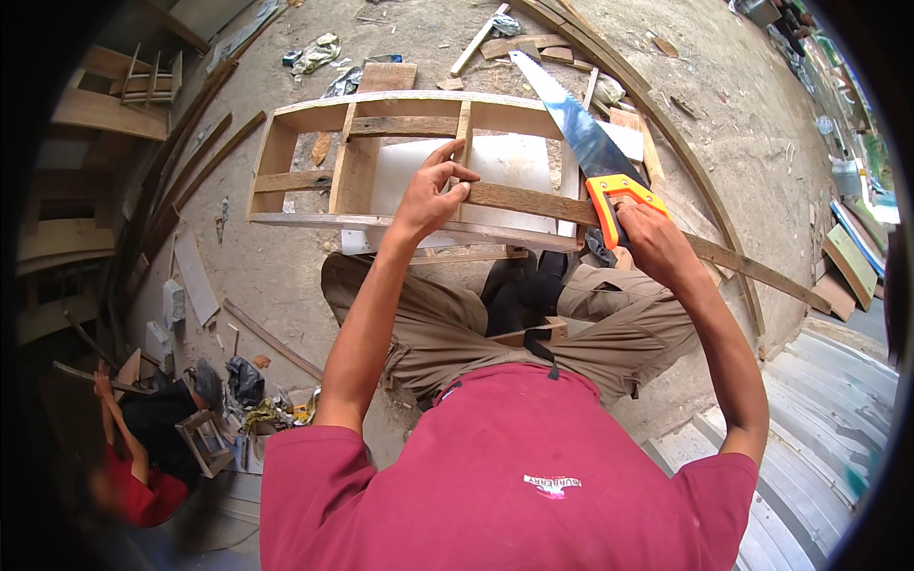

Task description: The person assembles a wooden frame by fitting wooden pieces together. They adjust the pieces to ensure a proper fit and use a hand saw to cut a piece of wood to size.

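Observation:
My left hand [433, 195] presses down on a long wooden slat [533, 202] that lies across a wooden frame [286, 143] in front of my knees. My right hand [652, 243] grips the orange and black handle of a hand saw [581, 128]. The saw's silver-blue blade points away from me, angled up to the left, and crosses the slat near the frame's right end. The slat runs on to the right past my right hand. A white sheet [514, 162] lies under the frame.
Wood offcuts [533, 46] and scraps litter the concrete floor beyond the frame. Long curved battens [666, 133] lie at the right, planks [200, 152] at the left. Another person in a red top [133, 476] crouches at the lower left. Corrugated sheeting [819, 409] lies at the lower right.

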